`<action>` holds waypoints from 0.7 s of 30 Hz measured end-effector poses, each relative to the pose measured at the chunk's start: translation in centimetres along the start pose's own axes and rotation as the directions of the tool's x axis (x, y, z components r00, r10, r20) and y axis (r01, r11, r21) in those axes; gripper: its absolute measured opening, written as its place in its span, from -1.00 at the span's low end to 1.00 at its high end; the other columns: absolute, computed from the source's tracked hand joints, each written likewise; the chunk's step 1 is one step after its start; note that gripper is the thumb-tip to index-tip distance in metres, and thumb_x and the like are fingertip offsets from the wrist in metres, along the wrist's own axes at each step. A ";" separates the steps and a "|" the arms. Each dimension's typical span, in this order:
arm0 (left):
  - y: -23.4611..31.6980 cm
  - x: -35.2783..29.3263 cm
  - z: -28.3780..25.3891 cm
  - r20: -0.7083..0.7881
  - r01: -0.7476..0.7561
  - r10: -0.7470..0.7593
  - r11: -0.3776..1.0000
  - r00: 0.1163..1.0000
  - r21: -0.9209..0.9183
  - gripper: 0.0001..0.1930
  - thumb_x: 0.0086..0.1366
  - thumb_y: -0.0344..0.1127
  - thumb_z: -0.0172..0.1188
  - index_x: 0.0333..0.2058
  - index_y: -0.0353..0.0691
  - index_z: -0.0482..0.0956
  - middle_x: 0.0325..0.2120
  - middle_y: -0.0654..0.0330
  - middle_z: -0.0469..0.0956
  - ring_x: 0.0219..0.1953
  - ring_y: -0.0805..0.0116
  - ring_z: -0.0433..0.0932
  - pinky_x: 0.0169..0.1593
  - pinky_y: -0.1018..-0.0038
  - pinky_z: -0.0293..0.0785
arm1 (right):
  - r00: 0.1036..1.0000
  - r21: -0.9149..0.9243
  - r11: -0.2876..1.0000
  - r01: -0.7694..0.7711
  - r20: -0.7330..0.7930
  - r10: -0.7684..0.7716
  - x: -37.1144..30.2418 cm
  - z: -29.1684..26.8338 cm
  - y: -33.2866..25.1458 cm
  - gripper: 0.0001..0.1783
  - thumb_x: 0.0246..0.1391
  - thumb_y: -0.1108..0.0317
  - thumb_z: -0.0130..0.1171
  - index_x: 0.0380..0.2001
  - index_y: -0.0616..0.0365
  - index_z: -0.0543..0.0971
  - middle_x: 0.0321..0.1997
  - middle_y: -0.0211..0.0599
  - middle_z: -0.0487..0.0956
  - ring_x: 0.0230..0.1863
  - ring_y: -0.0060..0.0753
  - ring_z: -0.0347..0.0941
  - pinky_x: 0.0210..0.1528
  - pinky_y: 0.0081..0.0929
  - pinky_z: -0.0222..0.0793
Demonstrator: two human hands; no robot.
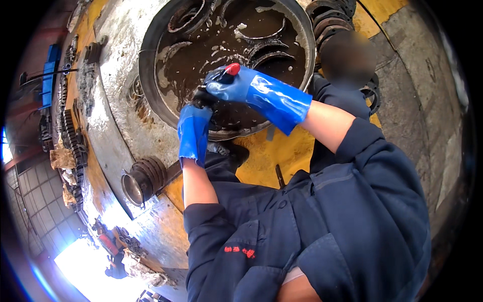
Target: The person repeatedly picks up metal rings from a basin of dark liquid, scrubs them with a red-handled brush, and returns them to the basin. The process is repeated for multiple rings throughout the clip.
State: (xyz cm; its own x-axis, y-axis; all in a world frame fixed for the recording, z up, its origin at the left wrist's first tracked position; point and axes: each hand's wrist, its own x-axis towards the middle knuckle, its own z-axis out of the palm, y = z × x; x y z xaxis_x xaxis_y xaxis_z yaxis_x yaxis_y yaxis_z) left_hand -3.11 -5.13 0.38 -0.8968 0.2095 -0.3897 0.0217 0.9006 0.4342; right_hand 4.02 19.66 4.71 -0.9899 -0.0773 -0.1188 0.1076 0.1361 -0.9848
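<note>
Both my hands wear blue rubber gloves and meet over a round metal tub (147, 75) of murky brown liquid. My right hand (226, 86) is closed round a black tool with a red end (232, 69); its working end is hidden. Just below it, my left hand (195, 118) is bent against a dark, wet part (203, 96), its fingers mostly hidden. Curved metal pieces (274, 53) lie partly sunk in the liquid beyond my hands, and another ring-like piece (186, 20) sits at the far left of the tub.
Stacked dark rings (329, 20) stand right of the tub. At the lower left is another stack of ringed metal parts (146, 178). Chains and metal parts (70, 136) line the left edge, near a blue metal piece (49, 75). Yellow flooring (274, 161) shows between my legs.
</note>
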 end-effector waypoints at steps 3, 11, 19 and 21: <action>3.2 -1.6 -0.7 0.080 0.098 -0.092 0.993 0.993 -0.073 -0.50 0.30 -0.02 0.30 -0.05 -0.39 0.75 -0.12 -0.27 0.75 -0.05 -0.19 0.76 0.06 0.05 0.62 | 0.967 -0.013 0.974 -0.226 -0.124 0.223 0.3 -1.6 0.1 -0.57 0.29 -0.09 0.25 -0.16 0.07 0.75 -0.31 -0.11 0.76 -0.29 -0.17 0.67 -0.10 -0.25 0.58; 2.0 -0.1 0.1 0.133 0.120 -0.131 0.989 0.982 0.091 -0.51 0.29 -0.03 0.29 -0.08 -0.42 0.74 -0.08 -0.30 0.73 0.00 -0.27 0.73 0.10 0.02 0.60 | 0.802 -0.035 0.867 -0.497 -0.402 0.443 1.4 -1.2 4.5 -0.47 0.20 -0.14 0.34 -0.08 0.11 0.77 -0.03 0.04 0.78 0.03 0.16 0.71 0.14 -0.07 0.59; 2.5 -0.6 -0.6 0.172 0.058 -0.060 0.998 0.983 0.019 -0.49 0.41 0.07 0.31 -0.08 -0.37 0.72 -0.35 0.00 0.73 -0.42 0.16 0.68 -0.27 0.21 0.59 | 0.898 0.144 0.941 -0.307 -0.283 0.337 1.7 -0.1 4.5 -0.56 0.21 -0.05 0.32 -0.12 0.10 0.76 -0.16 -0.15 0.79 -0.13 -0.13 0.72 0.08 -0.30 0.61; 3.1 -1.2 -1.0 0.224 0.136 -0.107 0.984 0.969 -0.114 -0.46 0.43 0.12 0.29 -0.06 -0.37 0.71 -0.35 -0.01 0.73 -0.41 0.14 0.67 -0.25 0.19 0.58 | 0.940 0.198 0.956 -0.216 -0.225 0.258 1.6 0.4 6.4 -0.58 0.24 -0.04 0.31 -0.09 0.07 0.76 -0.17 -0.24 0.80 -0.13 -0.26 0.71 0.08 -0.32 0.59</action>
State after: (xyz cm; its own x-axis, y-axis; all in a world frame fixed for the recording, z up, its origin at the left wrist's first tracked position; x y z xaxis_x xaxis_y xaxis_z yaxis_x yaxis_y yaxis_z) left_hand -2.37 -2.99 2.99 -0.7719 0.1915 -0.6062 -0.1506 0.8713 0.4670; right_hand 3.13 20.00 -1.82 -0.9230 0.1844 -0.3378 0.3346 -0.0489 -0.9411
